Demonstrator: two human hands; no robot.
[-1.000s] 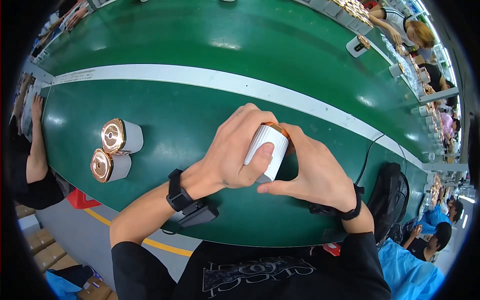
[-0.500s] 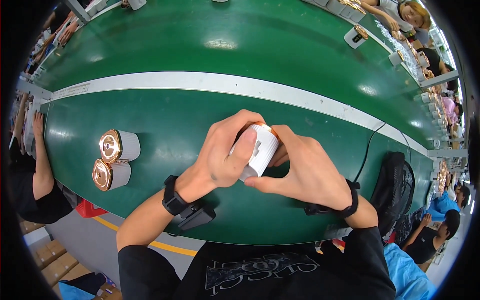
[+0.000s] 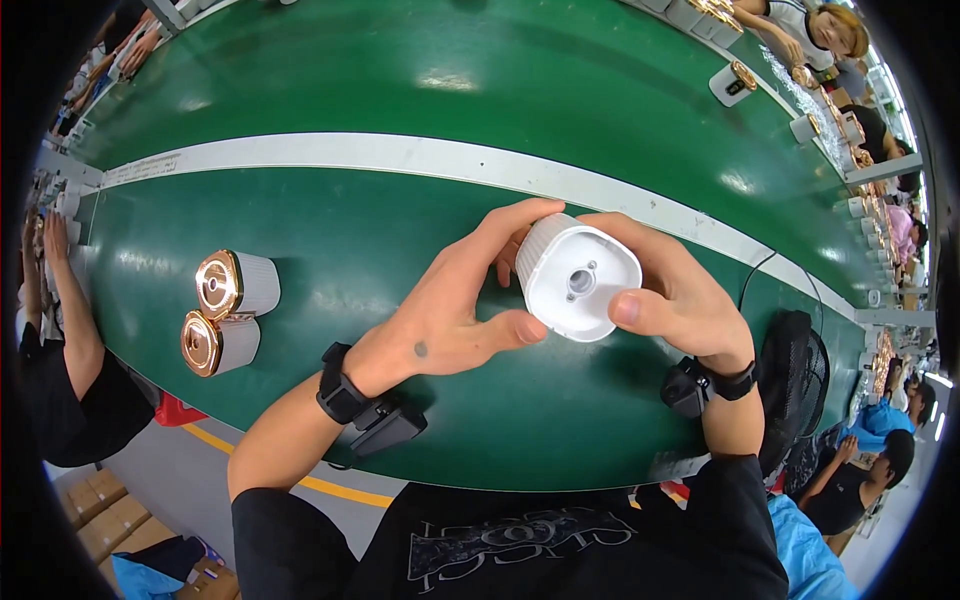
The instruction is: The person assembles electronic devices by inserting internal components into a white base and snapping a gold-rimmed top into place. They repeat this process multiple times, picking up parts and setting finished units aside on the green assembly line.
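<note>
Between my two hands is a white ribbed plastic housing, tilted so its hollow, rounded-square end faces me. A round post with small holes beside it shows inside. My right hand grips its right side, the thumb pressing on the near rim and the fingers behind. Around the left side curls my left hand, fingers at the far edge and thumb at the lower left rim. Left of them on the green table lie two similar white housings, an upper one and a lower one, with shiny copper-coloured ends.
A white strip divides my table from the green surface beyond. A black mesh bag and a thin cable lie at the right. Another housing stands at the far right. Other people work on both sides; one person's arm reaches in at left.
My hands have turned the housing so its hollow end faces me instead of its ribbed side. The right hand has shifted rightward, and the left thumb has moved from the side to the rim.
</note>
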